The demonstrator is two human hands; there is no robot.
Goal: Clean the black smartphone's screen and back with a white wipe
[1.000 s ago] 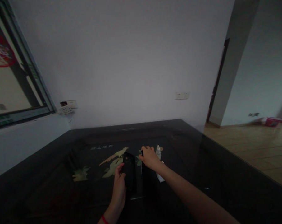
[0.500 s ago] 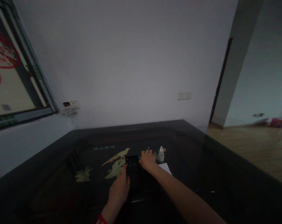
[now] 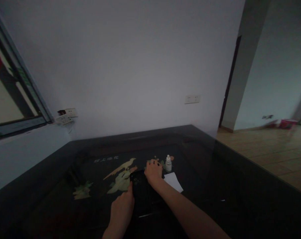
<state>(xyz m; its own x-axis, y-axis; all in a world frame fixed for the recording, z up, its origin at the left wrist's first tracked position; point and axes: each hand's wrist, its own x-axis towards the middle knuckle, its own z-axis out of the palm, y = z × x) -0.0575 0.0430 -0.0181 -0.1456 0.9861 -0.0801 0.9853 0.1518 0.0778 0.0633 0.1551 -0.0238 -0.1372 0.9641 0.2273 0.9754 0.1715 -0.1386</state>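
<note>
A dark, flat smartphone (image 3: 140, 190) is low in the middle, hard to tell from the black tabletop (image 3: 200, 181). At its left edge is my left hand (image 3: 122, 205), index finger stretched along the side and the other fingers curled. My right hand (image 3: 153, 172) lies palm down against the phone's upper right corner, fingers bent; its thumb is mostly hidden. Just right of that hand stands a small clear dropper bottle (image 3: 168, 164) with a white cap. White paper (image 3: 174, 182) lies beside my right wrist.
Printed on the tabletop are a bird (image 3: 122, 168) and flowers. Behind rises a pale wall (image 3: 130, 73) with a socket (image 3: 192, 99); loose socket plates (image 3: 66, 116) are at left near the window (image 3: 13, 86). A red bucket (image 3: 287, 123) sits on the floor at far right.
The view has shifted slightly right. The phone appears flatter and lower, my left index finger has straightened along its edge, and more of the white paper shows.
</note>
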